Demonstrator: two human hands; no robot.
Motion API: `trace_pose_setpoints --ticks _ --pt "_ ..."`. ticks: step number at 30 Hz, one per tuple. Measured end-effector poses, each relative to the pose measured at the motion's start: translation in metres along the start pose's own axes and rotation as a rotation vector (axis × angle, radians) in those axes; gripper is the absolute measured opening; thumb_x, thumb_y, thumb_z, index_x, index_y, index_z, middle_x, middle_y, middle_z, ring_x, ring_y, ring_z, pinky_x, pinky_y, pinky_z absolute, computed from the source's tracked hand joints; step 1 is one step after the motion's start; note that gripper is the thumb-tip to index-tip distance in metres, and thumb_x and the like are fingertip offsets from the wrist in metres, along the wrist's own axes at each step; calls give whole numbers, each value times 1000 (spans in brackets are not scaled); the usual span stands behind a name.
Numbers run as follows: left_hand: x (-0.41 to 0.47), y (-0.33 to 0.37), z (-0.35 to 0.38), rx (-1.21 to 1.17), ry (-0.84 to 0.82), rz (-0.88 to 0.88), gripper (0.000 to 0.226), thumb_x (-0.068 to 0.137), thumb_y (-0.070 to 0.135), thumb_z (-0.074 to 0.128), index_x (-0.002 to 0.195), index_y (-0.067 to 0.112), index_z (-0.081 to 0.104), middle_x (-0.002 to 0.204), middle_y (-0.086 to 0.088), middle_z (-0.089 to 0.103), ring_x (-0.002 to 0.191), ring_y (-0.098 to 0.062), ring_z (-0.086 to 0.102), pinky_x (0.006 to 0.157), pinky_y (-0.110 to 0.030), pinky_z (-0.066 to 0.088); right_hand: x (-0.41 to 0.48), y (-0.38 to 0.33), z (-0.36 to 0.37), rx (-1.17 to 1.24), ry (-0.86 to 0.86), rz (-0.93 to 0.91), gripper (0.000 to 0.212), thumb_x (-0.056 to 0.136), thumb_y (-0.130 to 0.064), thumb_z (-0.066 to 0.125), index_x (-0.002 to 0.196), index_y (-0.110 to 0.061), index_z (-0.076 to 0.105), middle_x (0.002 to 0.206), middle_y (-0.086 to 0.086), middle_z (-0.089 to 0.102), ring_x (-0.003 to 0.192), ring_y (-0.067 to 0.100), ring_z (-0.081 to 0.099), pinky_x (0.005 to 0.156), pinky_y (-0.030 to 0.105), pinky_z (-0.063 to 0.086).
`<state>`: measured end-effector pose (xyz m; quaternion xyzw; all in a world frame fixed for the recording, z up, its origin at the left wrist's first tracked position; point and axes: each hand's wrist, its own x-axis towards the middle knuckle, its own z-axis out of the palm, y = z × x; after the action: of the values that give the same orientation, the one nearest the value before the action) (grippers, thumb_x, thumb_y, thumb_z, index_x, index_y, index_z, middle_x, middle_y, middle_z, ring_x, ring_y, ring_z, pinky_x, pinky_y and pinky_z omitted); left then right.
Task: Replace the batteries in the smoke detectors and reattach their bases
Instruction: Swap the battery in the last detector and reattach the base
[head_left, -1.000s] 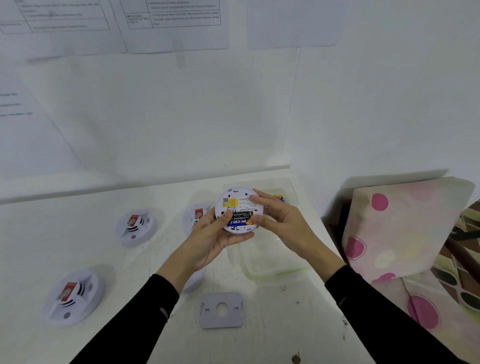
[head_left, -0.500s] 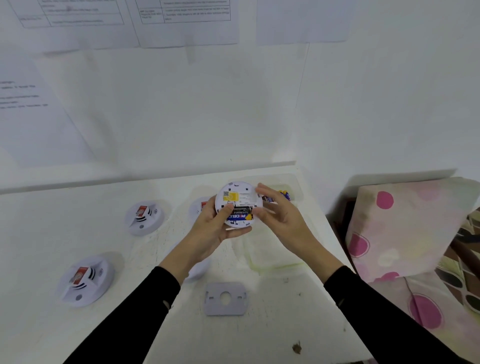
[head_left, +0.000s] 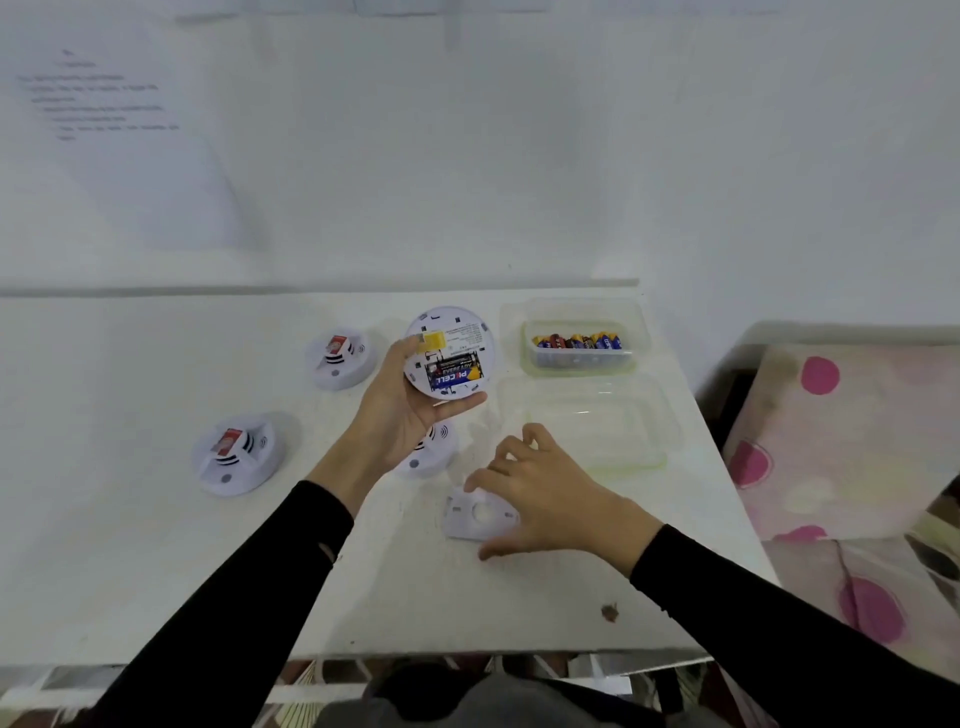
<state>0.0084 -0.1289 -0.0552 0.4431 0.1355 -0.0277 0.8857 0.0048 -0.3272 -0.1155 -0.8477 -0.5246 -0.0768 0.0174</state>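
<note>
Left hand (head_left: 400, 410) gripping smoke detector (head_left: 449, 351) above table (head_left: 130, 545), back up, batteries (head_left: 454, 371) showing in bay. Right hand (head_left: 540, 493) hovering over base plate (head_left: 480, 515), fingers spread, fingertips seemingly touching its edges; grasp unclear.

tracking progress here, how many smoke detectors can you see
4: one held back-up in the left hand at, one partly hidden beneath that hand, two on the table at and.

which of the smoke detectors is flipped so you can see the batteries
The smoke detector held in the left hand, the held detector: its back faces the camera with batteries showing. The three on the table lie face up.
</note>
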Motion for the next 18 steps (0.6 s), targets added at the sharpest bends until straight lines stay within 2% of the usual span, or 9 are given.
trace_pose_setpoints --ticks 4,8,10,12,16,18 --pt "-8 0 -8 -26 -8 23 61 102 52 32 141 8 48 135 -18 61 119 -39 62 85 -51 58 1 -5 -1 60 36 6 53 64 -59 64 107 -28 62 82 -9 68 83 20 60 86 36 25" --pt "-8 3 -13 -77 38 60 56 104 48 33 139 8 50 133 -18 63 119 -39 62 87 -55 57 0 3 -20 208 157 42 46 72 -50 63 113 -29 56 106 -13 60 104 14 53 95 35 26" --pt "-7 7 -14 -97 47 61 53 104 47 33 134 9 54 131 -19 64 115 -38 64 83 -53 59 3 14 -37 292 257 119 46 73 -46 65 114 -30 53 112 -14 56 112 13 49 98 35 28" --pt "-5 10 -11 -73 49 40 54 103 47 33 134 9 55 131 -20 63 109 -36 67 75 -47 61 9 26 -54 427 370 219 48 73 -44 67 116 -31 51 113 -19 51 112 8 46 98 31 28" --pt "-2 8 7 -95 28 -11 50 102 43 34 128 8 60 126 -20 66 107 -36 67 89 -53 56 26 37 -73 528 627 436 54 71 -52 67 119 -32 52 112 -23 55 108 3 47 96 26 25" --pt "-1 6 17 -109 9 -13 48 101 40 34 124 8 62 124 -20 68 104 -34 69 86 -51 58 33 36 -74 547 682 493 56 71 -53 69 120 -30 54 113 -21 58 108 3 51 95 28 27"
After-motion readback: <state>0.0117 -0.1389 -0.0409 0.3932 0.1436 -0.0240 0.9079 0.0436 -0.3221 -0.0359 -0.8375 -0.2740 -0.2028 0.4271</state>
